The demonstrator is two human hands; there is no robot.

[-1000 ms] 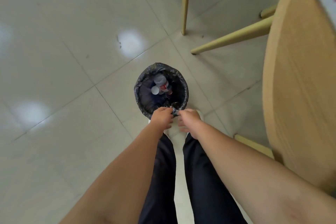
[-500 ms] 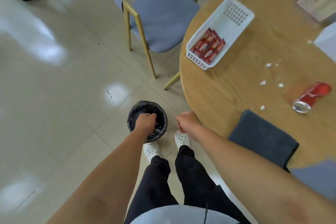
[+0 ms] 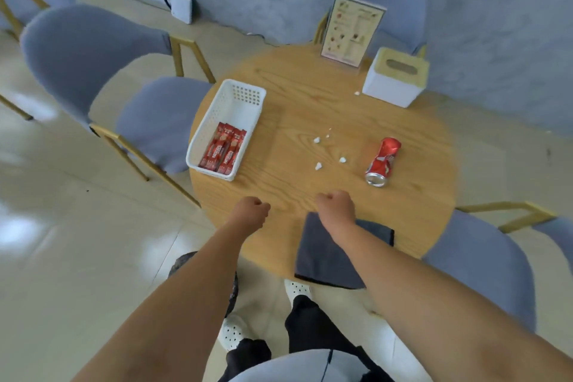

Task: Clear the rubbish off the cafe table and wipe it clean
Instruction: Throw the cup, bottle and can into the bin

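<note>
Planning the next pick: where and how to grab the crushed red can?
Grip the crushed can across its dented middle, coming from above. It lies on its side on the table, open end toward the person, nothing crowding it. The right hand is nearer.

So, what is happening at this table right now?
A person stands at a round cafe table, both hands empty: left hand and right hand are loose fists. A crushed red can and white crumbs still lie there. A dark cloth lies untouched at the near edge.
</note>
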